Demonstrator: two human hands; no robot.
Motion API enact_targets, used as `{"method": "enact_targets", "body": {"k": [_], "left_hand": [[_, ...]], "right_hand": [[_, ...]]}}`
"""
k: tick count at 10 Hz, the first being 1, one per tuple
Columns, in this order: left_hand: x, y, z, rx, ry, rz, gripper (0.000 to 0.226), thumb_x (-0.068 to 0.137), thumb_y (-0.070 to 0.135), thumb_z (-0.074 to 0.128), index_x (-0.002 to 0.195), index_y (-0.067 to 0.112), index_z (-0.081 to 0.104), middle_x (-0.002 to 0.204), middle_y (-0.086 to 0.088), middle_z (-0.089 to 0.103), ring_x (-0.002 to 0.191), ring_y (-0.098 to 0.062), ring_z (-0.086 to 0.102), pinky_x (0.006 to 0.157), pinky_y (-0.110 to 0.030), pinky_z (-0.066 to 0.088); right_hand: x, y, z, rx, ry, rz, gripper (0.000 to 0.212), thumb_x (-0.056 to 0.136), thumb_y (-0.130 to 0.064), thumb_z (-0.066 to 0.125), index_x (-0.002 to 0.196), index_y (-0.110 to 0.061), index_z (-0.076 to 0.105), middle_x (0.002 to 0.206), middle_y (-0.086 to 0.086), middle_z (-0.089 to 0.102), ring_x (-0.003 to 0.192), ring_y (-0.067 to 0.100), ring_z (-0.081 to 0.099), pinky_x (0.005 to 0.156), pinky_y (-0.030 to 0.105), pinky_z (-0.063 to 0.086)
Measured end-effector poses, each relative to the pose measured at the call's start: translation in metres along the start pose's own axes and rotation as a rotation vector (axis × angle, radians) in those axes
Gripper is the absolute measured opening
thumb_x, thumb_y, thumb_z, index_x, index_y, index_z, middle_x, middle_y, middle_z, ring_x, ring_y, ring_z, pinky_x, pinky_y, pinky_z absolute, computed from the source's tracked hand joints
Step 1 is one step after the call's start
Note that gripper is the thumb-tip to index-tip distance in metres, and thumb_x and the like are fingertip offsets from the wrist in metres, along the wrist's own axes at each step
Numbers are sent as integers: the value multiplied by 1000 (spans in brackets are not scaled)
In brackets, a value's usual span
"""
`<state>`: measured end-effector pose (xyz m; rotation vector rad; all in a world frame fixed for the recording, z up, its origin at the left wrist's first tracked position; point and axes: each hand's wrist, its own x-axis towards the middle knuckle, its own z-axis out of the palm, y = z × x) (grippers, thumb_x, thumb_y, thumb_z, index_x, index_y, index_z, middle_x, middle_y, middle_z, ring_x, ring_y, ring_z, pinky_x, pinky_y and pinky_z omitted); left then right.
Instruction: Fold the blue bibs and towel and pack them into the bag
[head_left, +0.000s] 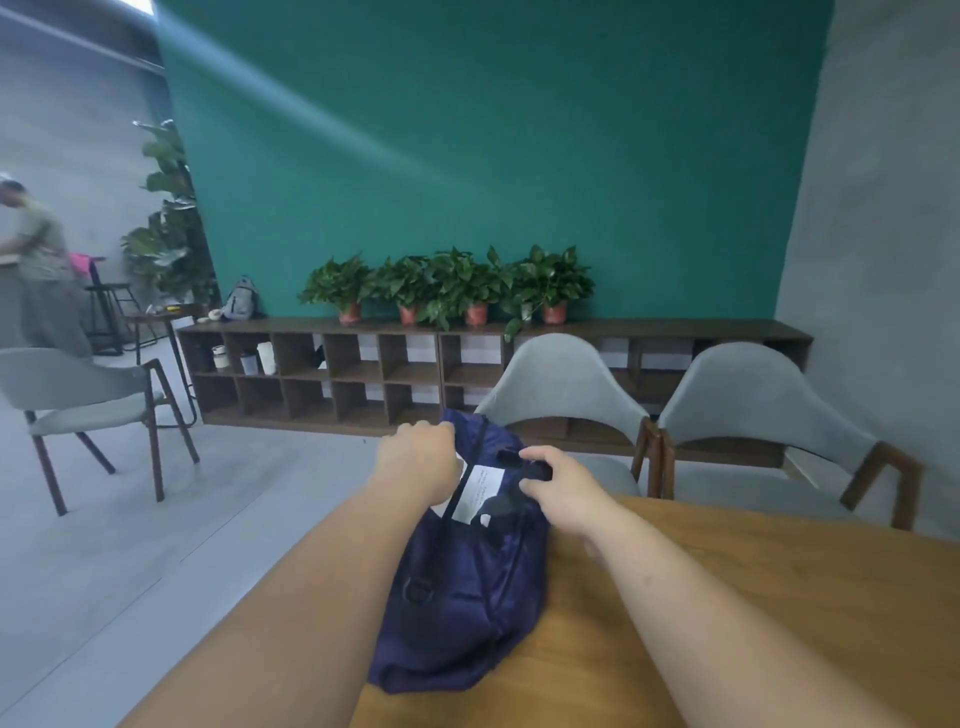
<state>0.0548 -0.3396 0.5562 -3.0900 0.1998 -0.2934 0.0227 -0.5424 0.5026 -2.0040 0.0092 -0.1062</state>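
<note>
The left hand grips the far rim of the bag. The right hand pinches a dark tab at its mouth. The bag lies at the table's left edge. Bibs and towel are out of sight. Pulling evenly apart should hold the mouth wide.

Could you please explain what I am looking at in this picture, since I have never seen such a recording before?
There is no machine here. A person wears a wide-angle camera on the head, so this single picture looks forward and down along their own bare arms. A dark blue bag lies on the wooden table. The left hand grips the bag's far edge. The right hand grips a black strap at its opening. A white label or sheet shows inside; no bibs or towel are visible. Beyond stand grey chairs and a shelf with potted plants.
</note>
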Motion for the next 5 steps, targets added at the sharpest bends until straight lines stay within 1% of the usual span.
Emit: {"method": "enact_targets", "body": {"k": [1, 2, 3, 4, 5], "left_hand": [[-19, 17, -7, -257, -49, 75, 48, 97, 37, 60, 142, 21, 49, 136, -6, 63, 122, -30, 59, 100, -41, 51], [-48, 39, -4, -592, -200, 134, 96, 87, 37, 77, 163, 19, 21, 146, -3, 56, 128, -27, 57, 103, -37, 49], [-56, 50, 16, -619, -18, -9, 77, 93, 25, 72, 155, 17, 27, 124, -7, 65, 108, -27, 66, 93, -41, 56], [-48, 26, 14, -654, 153, -367, 47, 97, 15, 64, 132, 10, 34, 119, -18, 65, 105, -38, 65, 90, -48, 56], [-34, -10, 4, -417, 196, -515, 87, 92, 30, 76, 153, 13, 17, 138, -20, 49, 122, -41, 57, 94, -50, 51]], "right_hand": [[-24, -18, -18, 94, -5, -64, 44, 99, -3, 62, 138, -24, 64, 131, 3, 64, 87, 6, 63, 68, 10, 51], [-50, -27, -13, 252, -116, -72, 58, 92, 4, 55, 139, -29, 65, 137, 4, 66, 109, 18, 68, 90, 27, 56], [-66, -34, -4, 286, -234, -124, 64, 90, -5, 51, 143, -39, 60, 144, -6, 63, 132, 15, 57, 112, 36, 45], [-70, -28, -18, 199, -172, -144, 54, 103, -5, 42, 146, -34, 57, 143, -7, 62, 133, 11, 54, 116, 33, 41], [-54, -7, -44, 151, -88, -112, 47, 105, -9, 40, 136, -36, 63, 138, -11, 64, 129, 13, 59, 103, 31, 51]]}}
